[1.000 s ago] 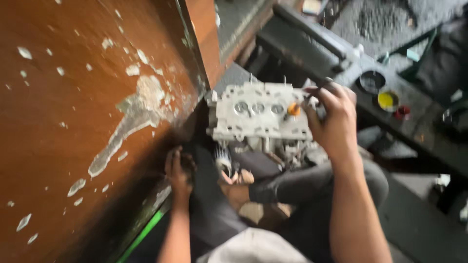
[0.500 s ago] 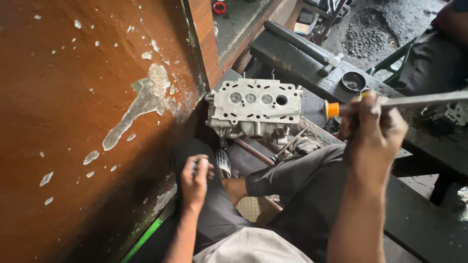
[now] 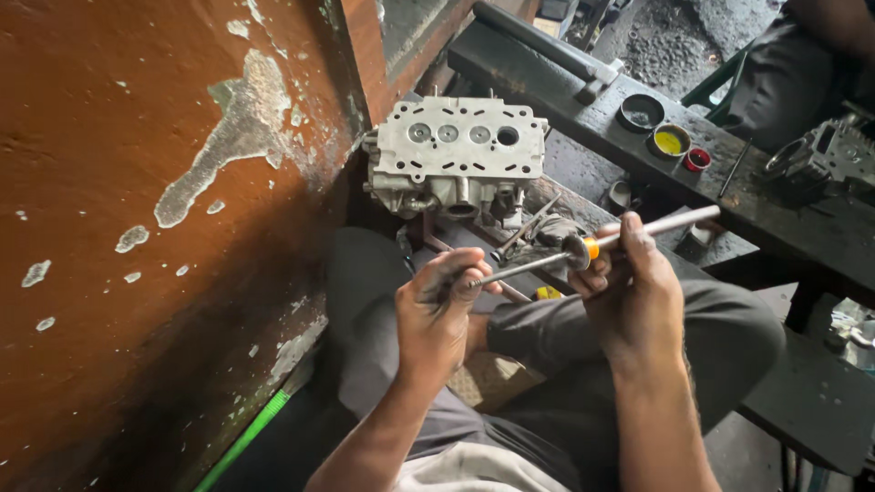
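Looking down, I see both hands raised over my lap, sharing one long tool (image 3: pixel 583 248) between them. The left hand (image 3: pixel 442 314) has its fingers (image 3: pixel 456 273) curled around the thin metal stem at the lower end, pinching it. The right hand (image 3: pixel 629 287) is clenched on the upper part, just past an orange collar (image 3: pixel 591 247), with the pale grey handle running up and out beyond the thumb toward the right. The tool slants, low at the left, high at the right, and sits between my hands and the cylinder head (image 3: pixel 456 155) farther ahead.

The stem is slim, dark and shiny; a round dark disc sits on it right beside the orange ring. The handle is thicker, smooth and matte.

The cylinder head is a blocky cast-metal piece, dull silver and grimy, with a row of round openings across its flat top face. It stands against a rusty brown wall (image 3: pixel 137 228) with flaking pale patches. On the dark, oily worktop (image 3: pixel 784 219) to the right sit three small round tins (image 3: pixel 670 141), one holding yellow paste, one red. My legs are in grey trousers (image 3: pixel 720 337).
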